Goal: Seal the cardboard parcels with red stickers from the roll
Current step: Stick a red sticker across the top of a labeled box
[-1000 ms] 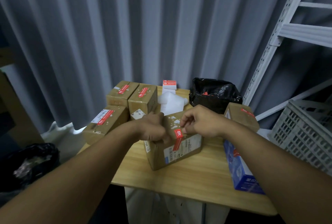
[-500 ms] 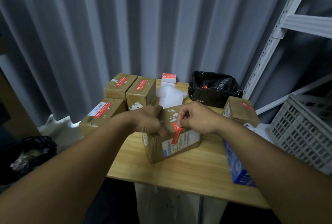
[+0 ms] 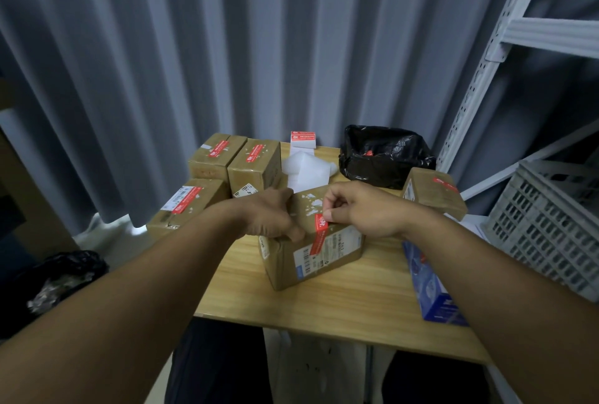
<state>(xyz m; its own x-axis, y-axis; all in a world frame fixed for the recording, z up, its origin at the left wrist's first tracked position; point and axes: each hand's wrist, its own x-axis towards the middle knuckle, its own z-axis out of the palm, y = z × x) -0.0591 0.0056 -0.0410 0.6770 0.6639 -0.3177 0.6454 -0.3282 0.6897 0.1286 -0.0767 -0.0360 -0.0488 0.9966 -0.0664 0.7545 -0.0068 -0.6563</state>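
Observation:
A cardboard parcel (image 3: 324, 261) stands in the middle of the wooden table (image 3: 340, 303). A red sticker (image 3: 319, 235) runs from its top over the front edge onto the white shipping label. My right hand (image 3: 359, 210) pinches the sticker's upper end on the parcel's top. My left hand (image 3: 270, 217) grips the parcel's top left edge with curled fingers. The sticker roll (image 3: 303, 139) stands at the back of the table, with white backing paper (image 3: 304, 171) trailing from it.
Three stickered parcels (image 3: 227, 173) are stacked at the back left and another (image 3: 436, 197) at the right. A black bag (image 3: 384, 153) sits at the back, a blue box (image 3: 431, 293) at the right edge, a white crate (image 3: 551, 225) and shelving beyond.
My right hand has shifted slightly up along the sticker on the parcel's top. My left hand keeps its grip on the parcel. The camera has tilted a little.

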